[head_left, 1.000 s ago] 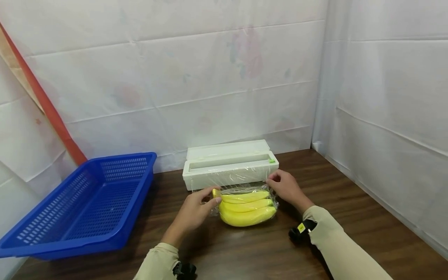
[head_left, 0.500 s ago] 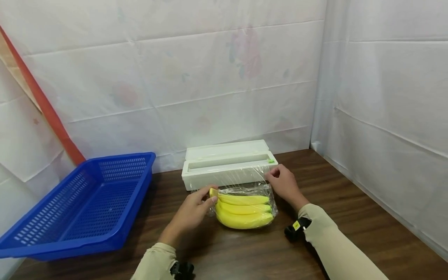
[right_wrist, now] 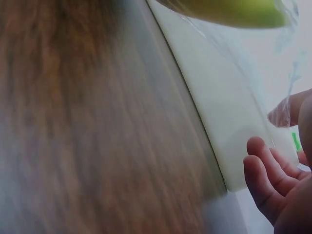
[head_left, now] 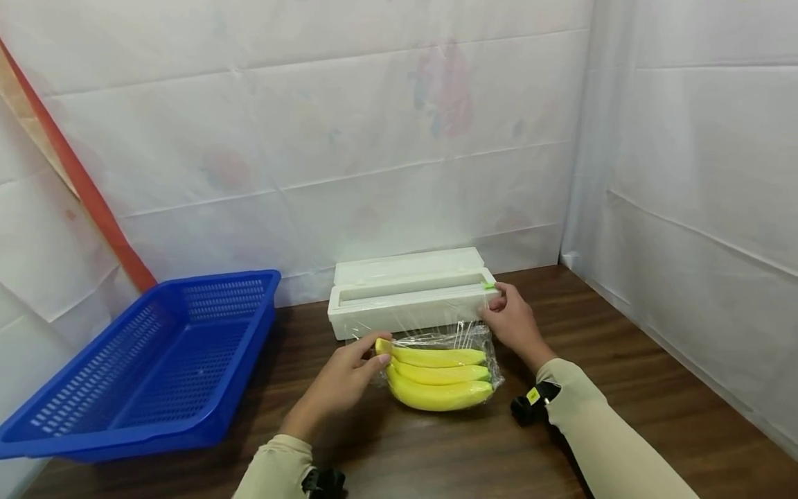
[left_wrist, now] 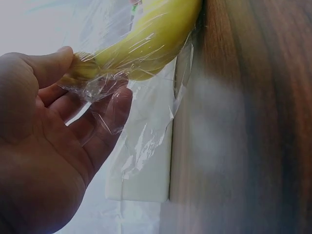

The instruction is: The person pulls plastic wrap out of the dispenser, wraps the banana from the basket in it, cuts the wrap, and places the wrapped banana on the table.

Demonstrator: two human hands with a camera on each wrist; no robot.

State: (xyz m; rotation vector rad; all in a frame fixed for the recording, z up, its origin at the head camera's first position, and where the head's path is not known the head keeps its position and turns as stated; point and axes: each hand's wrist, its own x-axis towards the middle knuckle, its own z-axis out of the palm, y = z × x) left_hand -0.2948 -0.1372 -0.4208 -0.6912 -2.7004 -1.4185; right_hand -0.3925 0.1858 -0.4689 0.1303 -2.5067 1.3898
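A bunch of yellow bananas (head_left: 439, 395) lies in clear plastic wrap (head_left: 480, 339) in front of a long white wrap box (head_left: 405, 317). My left hand (head_left: 343, 371) pinches the banana stem through the wrap; the left wrist view shows its thumb over the stem (left_wrist: 85, 68) and the film creased around the fingers. At the box's right front corner is my right hand (head_left: 514, 322), its index finger at the green slider (head_left: 489, 285). In the right wrist view its thumb (right_wrist: 282, 114) sits against the film, the other fingers loosely bent. Film stretches from the box to the bananas.
A blue perforated basket (head_left: 168, 367) stands on the left of the brown wooden table (head_left: 449, 457). The box's lid (head_left: 408, 265) is raised at the back. White patterned sheeting (head_left: 312, 138) hangs behind and to the right, with an orange strip (head_left: 93, 187) at left.
My right hand has shifted from the film at the box's front up to its right corner, its index finger reaching the green slider. My left hand keeps hold of the stem; the bananas moved slightly nearer.
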